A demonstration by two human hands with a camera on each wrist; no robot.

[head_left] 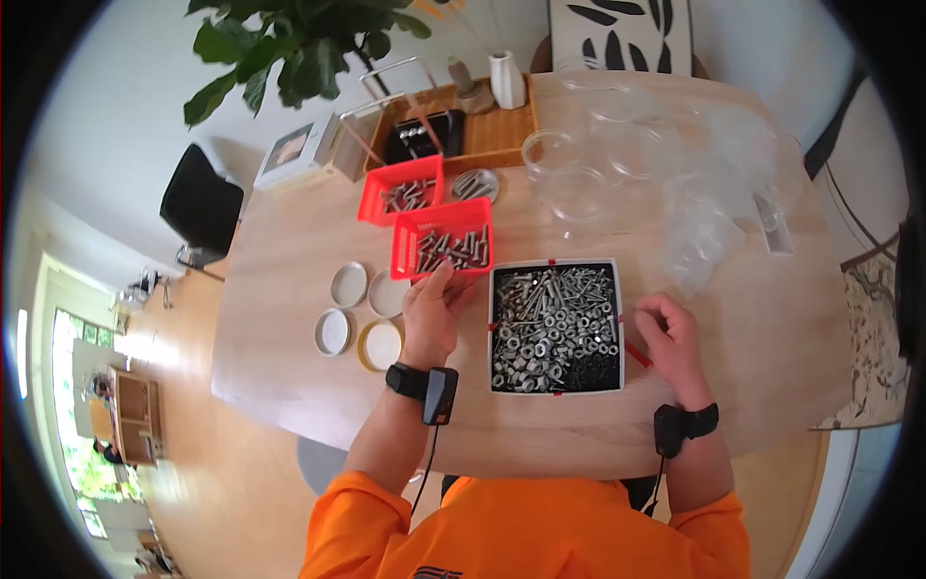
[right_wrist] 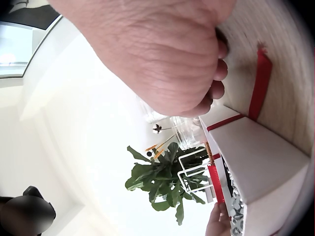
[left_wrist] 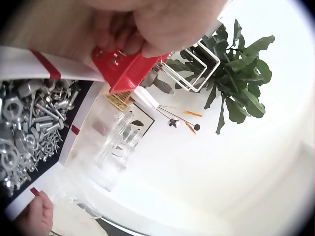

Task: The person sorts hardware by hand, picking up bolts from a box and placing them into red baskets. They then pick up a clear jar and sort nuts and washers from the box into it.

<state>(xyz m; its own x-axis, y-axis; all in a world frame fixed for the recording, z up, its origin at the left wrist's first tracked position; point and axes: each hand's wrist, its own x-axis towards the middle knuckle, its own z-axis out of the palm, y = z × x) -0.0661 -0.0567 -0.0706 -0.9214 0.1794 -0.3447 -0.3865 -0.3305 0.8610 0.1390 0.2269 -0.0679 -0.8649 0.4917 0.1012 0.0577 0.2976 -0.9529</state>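
Observation:
My left hand (head_left: 430,318) is at the front wall of the nearer red plastic basket (head_left: 397,253), which holds loose bolts. In the left wrist view, its fingers (left_wrist: 125,37) curl against the wall of that basket (left_wrist: 125,73) and grip it. Beside it stands a square white box (head_left: 557,391) with a dark lining, filled with mixed nuts, bolts and screws. My right hand (head_left: 670,338) rests by the box's right side, fingers loosely curled and holding nothing visible. A red ribbon (right_wrist: 261,83) runs from the box onto the table near this hand.
A second red basket (head_left: 371,201) of bolts and a round dish (head_left: 490,183) of metal pins stand behind. Several round lids (head_left: 349,286) lie at left. Clear plastic jars (head_left: 579,193) and plastic bags (head_left: 704,222) cover the back right. A wooden tray (head_left: 521,150) sits farther back.

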